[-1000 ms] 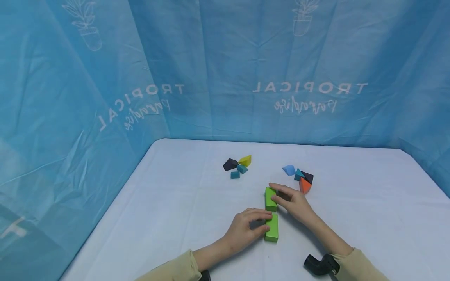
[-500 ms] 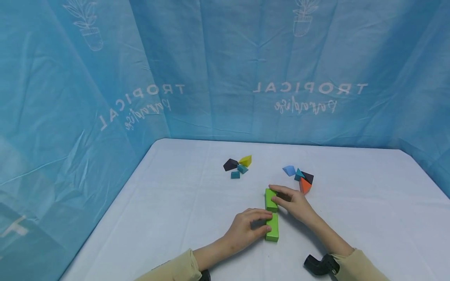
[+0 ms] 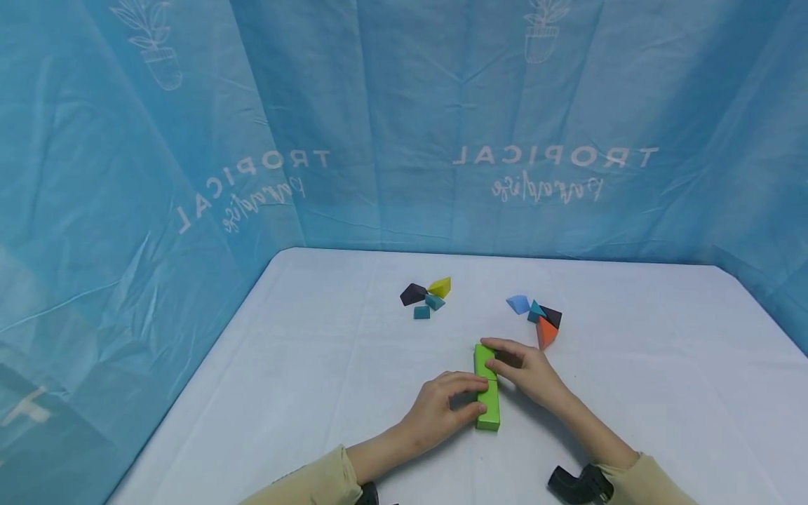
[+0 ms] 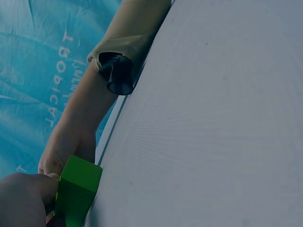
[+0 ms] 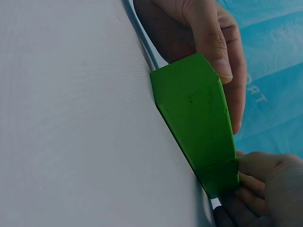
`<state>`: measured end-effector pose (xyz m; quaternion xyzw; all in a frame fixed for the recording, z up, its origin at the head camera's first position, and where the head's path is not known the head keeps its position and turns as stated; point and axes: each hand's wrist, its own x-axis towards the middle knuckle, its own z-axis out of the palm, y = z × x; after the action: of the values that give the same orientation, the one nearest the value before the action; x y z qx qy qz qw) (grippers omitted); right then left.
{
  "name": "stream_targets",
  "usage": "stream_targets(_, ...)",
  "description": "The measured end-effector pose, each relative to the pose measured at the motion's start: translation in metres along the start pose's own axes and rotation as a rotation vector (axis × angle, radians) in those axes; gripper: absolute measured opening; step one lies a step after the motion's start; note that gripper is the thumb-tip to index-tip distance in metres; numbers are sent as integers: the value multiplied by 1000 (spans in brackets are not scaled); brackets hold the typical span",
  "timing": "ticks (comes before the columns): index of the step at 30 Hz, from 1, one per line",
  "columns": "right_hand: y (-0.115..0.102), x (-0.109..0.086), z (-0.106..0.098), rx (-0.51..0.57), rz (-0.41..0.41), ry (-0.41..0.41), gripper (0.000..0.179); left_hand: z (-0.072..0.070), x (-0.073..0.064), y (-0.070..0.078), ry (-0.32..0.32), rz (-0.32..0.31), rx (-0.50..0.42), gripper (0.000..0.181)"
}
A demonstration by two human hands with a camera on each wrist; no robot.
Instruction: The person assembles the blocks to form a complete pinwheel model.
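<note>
Two long green blocks lie end to end on the white table, a thin seam between them. My left hand (image 3: 435,414) grips the near green block (image 3: 489,415) from the left, with thumb and fingers at its top and side. At the far green block (image 3: 482,358), my right hand (image 3: 533,373) pinches from the right, index finger over the far end and thumb on the near part. The right wrist view shows the near block's long face and the left thumb (image 5: 220,68) against it. Part of each block is hidden behind fingers.
Beyond the hands, a dark piece (image 3: 413,294), a yellow piece (image 3: 440,287) and teal pieces (image 3: 421,313) lie in a cluster. Right of them sit a light blue piece (image 3: 518,304), an orange piece (image 3: 546,333), and dark and teal ones. A blue curtain (image 3: 404,140) surrounds the table.
The far green block has slid toward the near one with my right hand, and the gap between them has narrowed to a seam. My left hand has barely moved.
</note>
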<state>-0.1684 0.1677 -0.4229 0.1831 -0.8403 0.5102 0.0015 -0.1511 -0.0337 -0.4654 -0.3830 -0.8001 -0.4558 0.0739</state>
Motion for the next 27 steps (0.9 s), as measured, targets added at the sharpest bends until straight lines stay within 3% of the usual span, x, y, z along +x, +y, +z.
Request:
stream_targets(12,36,5,4,14,-1,14,39,0,1,-1,-2,21,0,30)
stream_targets(17,38,4,5,9,1,25,40,1,0,-1,3,24,18,30)
stream_targets(23,40,7,2,6,13,110,40,0,2,0,17,-12,-20,32)
stream_targets(27,43,13,-3,16,41,139,45,0,6,0,34,6,-6,35)
